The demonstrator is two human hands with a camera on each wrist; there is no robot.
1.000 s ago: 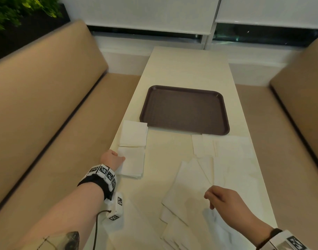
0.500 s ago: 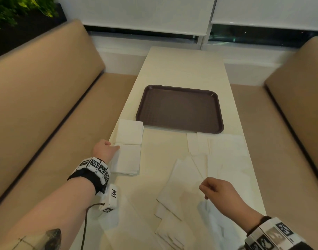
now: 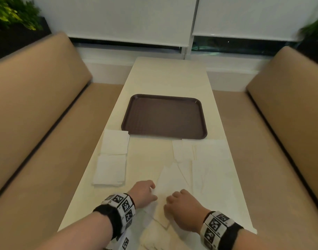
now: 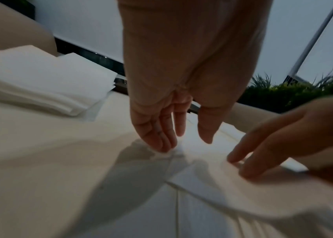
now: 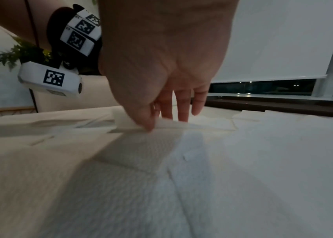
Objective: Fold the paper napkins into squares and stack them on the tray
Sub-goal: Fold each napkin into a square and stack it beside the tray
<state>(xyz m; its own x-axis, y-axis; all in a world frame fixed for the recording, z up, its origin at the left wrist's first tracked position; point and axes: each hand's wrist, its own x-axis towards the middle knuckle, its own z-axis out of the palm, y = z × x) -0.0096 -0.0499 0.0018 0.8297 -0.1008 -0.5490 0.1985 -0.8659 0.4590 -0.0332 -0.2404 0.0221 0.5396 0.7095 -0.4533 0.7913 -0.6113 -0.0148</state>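
The brown tray (image 3: 165, 116) lies bare in the middle of the table. Two piles of folded white napkins (image 3: 115, 144) (image 3: 110, 170) sit on the table to its near left. Loose unfolded napkins (image 3: 210, 170) spread over the near right. One napkin (image 3: 170, 181) lies between my hands near the front edge. My left hand (image 3: 152, 193) (image 4: 184, 143) touches its left corner with straight fingers, thumb apart. In the right wrist view my right hand (image 3: 170, 200) (image 5: 161, 124) pinches a raised edge of that napkin between thumb and fingers.
The cream table (image 3: 169, 76) is narrow, with tan benches (image 3: 37, 98) (image 3: 288, 98) close on both sides. More napkins (image 3: 154, 237) overlap at the near edge under my wrists. A window sill and blinds stand beyond the table's far end.
My left hand has left the folded pile at the left and come to the middle napkin. My right hand has shifted left and now pinches that napkin's edge.
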